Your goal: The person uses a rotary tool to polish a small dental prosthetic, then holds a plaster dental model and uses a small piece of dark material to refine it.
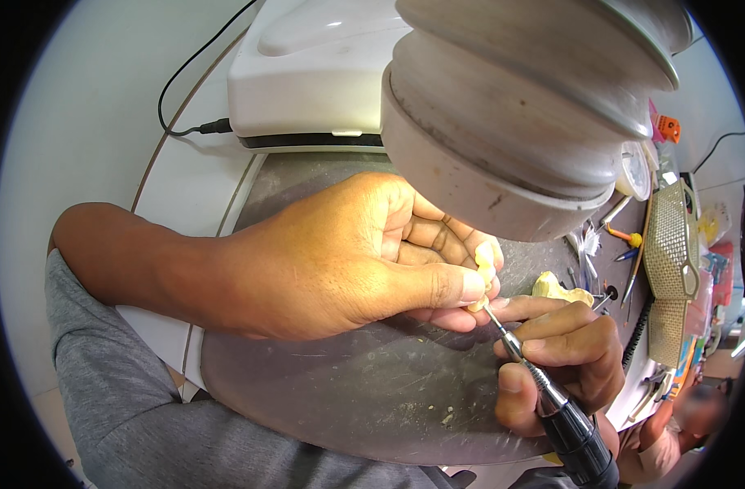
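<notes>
My left hand [340, 265] pinches a small cream-yellow, tooth-shaped dental piece [485, 259] between thumb and fingers, its other fingers curled behind. In my right hand [580, 342] is a black and silver rotary handpiece [564, 420], gripped like a pen. The handpiece's thin metal bur [493, 315] points up and left, its tip at the lower end of the dental piece; whether it touches, I cannot tell. Both hands come together over the dark grey work mat [332, 383]. Just beyond my right fingers lies a pale yellow cast [558, 287].
A wide ribbed suction hose [503, 122] hangs close above my hands. Behind stands a white machine [307, 90] with a black cable [170, 90]. On the right are a perforated basket [672, 244], small tools and a yellow-headed tool [633, 239]. Another person [666, 440] is at the lower right.
</notes>
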### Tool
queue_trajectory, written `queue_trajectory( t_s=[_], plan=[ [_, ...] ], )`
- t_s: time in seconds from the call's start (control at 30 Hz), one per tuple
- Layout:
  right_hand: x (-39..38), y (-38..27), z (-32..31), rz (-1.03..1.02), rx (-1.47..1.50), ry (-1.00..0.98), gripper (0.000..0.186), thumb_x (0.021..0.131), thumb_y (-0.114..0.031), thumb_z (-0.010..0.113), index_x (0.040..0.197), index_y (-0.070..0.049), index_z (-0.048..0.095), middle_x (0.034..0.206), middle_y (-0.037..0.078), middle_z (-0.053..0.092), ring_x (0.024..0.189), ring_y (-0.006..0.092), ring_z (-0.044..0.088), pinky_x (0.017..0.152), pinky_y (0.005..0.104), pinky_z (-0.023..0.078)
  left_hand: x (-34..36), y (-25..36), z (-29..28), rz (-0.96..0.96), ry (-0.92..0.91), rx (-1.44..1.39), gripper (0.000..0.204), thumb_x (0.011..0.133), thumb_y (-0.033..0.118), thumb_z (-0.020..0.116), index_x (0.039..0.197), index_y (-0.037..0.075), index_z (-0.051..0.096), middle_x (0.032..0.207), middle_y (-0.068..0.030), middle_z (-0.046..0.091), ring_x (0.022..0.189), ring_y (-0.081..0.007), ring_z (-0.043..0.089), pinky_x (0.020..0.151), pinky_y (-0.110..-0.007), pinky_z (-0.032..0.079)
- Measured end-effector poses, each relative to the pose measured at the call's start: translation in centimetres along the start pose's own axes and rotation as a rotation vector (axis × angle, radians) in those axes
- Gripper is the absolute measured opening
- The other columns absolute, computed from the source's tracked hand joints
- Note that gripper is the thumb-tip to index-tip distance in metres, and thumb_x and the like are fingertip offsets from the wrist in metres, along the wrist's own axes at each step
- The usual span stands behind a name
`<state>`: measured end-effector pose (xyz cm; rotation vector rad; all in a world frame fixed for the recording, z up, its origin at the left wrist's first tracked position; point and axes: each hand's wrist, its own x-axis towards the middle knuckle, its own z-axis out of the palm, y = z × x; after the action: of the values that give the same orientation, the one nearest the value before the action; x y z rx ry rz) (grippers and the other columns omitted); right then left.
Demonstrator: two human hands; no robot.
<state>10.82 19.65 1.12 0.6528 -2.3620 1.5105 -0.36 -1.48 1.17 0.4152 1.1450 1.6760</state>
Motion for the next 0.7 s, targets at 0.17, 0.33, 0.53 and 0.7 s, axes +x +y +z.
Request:
queue_trajectory(
  t_s=[0.17,0.33,0.53,0.7],
  plan=[
    [-0.22,0.03,0.17,0.021,0.042,0.033,0.034,0.076,-0.003,0.081,0.097,-0.002,0.055,0.079,0.012,0.065,0.087,0.0354,0.073,0.059,0.0329,0.056,0.03,-0.18,-0.12,0.009,-0.011,-0.011,0.024,0.097,0.007,0.059,0.117,-0.005,0.054,0.112,-0.0136,0.063,0.106,-0.0174,0.065,0.092,-0.027,0.057],
    [-0.11,-0.02,0.03,0.019,0.036,0.016,0.033,0.076,-0.003,0.081,0.097,-0.001,0.055,0.078,0.012,0.065,0.085,0.0357,0.073,0.061,0.034,0.057,0.05,0.09,0.0,-0.004,-0.015,-0.007,0.023,0.096,0.006,0.059,0.117,-0.004,0.054,0.112,-0.0131,0.063,0.106,-0.0171,0.065,0.092,-0.026,0.057],
    [0.36,-0.28,0.1,0.028,0.013,0.018,0.03,0.077,-0.004,0.081,0.093,-0.001,0.056,0.074,0.014,0.065,0.083,0.0363,0.073,0.063,0.0354,0.058,0.09,-0.02,-0.1,-0.011,-0.01,0.005,0.023,0.096,0.006,0.059,0.117,-0.004,0.054,0.113,-0.0127,0.063,0.106,-0.0164,0.065,0.092,-0.025,0.057],
    [-0.07,-0.21,0.44,0.053,0.056,0.064,0.029,0.077,-0.004,0.081,0.094,-0.001,0.057,0.075,0.014,0.065,0.083,0.0356,0.073,0.065,0.0361,0.059,-0.02,0.07,-0.01,-0.008,-0.018,-0.013,0.023,0.096,0.006,0.059,0.117,-0.004,0.054,0.113,-0.0124,0.063,0.106,-0.0161,0.064,0.092,-0.025,0.056]
  ],
)
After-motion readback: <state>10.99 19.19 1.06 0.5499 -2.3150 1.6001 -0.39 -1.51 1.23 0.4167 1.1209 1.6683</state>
